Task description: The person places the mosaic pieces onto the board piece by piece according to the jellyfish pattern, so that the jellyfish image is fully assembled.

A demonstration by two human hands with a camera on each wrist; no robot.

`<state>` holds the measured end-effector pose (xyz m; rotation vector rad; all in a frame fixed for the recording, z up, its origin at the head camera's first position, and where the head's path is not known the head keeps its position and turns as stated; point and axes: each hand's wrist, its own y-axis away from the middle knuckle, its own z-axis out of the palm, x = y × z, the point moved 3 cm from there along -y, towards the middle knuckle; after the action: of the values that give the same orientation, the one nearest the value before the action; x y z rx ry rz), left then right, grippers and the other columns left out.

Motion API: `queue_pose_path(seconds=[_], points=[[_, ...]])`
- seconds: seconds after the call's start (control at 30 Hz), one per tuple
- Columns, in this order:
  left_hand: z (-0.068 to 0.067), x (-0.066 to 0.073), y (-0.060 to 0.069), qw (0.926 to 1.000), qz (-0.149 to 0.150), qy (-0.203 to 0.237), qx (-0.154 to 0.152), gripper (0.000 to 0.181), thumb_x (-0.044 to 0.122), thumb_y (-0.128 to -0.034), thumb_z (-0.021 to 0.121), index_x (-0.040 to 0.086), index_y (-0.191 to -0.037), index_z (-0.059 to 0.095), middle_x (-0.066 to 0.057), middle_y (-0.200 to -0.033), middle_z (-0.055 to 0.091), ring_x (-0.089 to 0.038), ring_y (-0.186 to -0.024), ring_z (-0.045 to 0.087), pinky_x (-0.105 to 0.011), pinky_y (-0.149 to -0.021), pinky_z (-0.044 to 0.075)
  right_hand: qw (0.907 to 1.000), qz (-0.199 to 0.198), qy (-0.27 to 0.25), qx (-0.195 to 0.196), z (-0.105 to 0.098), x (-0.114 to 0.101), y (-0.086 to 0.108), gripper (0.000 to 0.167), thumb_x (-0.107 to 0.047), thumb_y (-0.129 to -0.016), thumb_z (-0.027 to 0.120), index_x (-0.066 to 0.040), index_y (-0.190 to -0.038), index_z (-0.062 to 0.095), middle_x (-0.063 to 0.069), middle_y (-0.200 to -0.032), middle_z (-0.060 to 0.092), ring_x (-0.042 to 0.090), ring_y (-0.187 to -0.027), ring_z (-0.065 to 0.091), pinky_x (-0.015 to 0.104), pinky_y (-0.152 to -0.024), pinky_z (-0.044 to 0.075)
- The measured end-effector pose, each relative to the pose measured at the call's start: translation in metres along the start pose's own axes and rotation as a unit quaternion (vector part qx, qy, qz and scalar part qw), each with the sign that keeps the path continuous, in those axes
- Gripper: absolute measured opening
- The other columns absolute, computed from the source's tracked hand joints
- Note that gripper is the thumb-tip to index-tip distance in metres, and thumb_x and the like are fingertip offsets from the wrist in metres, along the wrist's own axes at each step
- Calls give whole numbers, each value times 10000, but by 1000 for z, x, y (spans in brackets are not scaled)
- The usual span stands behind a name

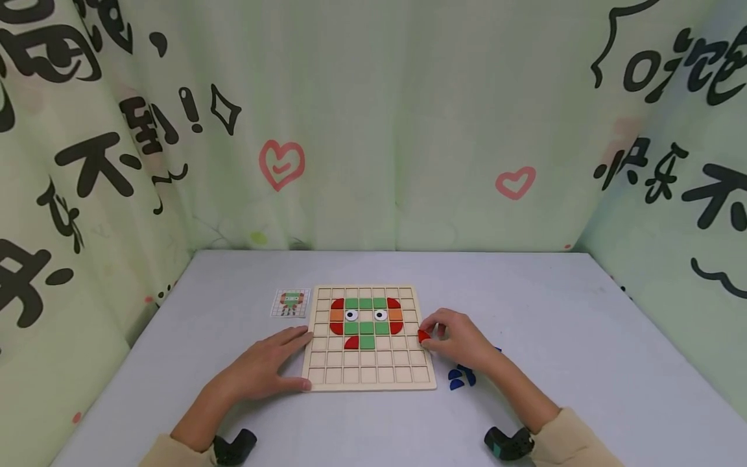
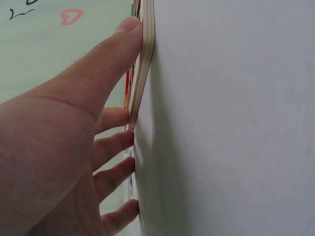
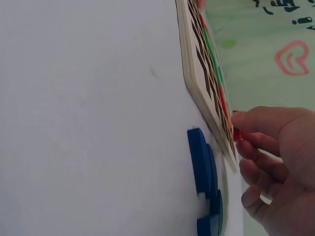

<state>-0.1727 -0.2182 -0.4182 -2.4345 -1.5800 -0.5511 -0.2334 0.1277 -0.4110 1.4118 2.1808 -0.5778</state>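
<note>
A wooden grid board (image 1: 373, 384) lies flat on the table, with green, red and orange pieces and two eye pieces (image 1: 380, 315) set in its squares. My left hand (image 1: 262, 364) rests at the board's left edge, fingers fairly straight; in the left wrist view its thumb (image 2: 110, 54) touches the board's rim. At the right edge, my right hand (image 1: 461, 337) pinches a red piece (image 1: 423, 336) between thumb and fingers. The right wrist view shows that red piece (image 3: 237, 129) beside the board's edge, partly covered by the fingers.
Several blue curved pieces (image 1: 456, 384) lie on the table right of the board, below the right forearm. A small picture card (image 1: 290, 303) with a figure on a grid lies at the board's upper left. A pale curtain (image 1: 397, 130) hangs behind the white table (image 1: 373, 428).
</note>
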Motion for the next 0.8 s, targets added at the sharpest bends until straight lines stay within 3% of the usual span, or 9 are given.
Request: queue_pose_path(seconds=[0.5,0.8], points=[[0,1,0,10000,-70,17,-22,869,574,-774,721,165,-1476,415,-67,-1552,362,-328,-1419,363,-557,-1097,367,9976,-420,-350,-414,23,-26,-8,154,-103,-817,750,-100,-962,699,-6,-861,604,107,-701,487,189,-579,441],[-1,3,0,10000,-75,-59,-1,871,580,-768,721,164,-1472,422,-69,-1547,372,-323,-1418,368,-559,-1096,367,9965,-435,-425,-574,33,-30,-14,130,-110,-828,738,-108,-949,688,-45,-772,560,108,-670,480,200,-578,428]])
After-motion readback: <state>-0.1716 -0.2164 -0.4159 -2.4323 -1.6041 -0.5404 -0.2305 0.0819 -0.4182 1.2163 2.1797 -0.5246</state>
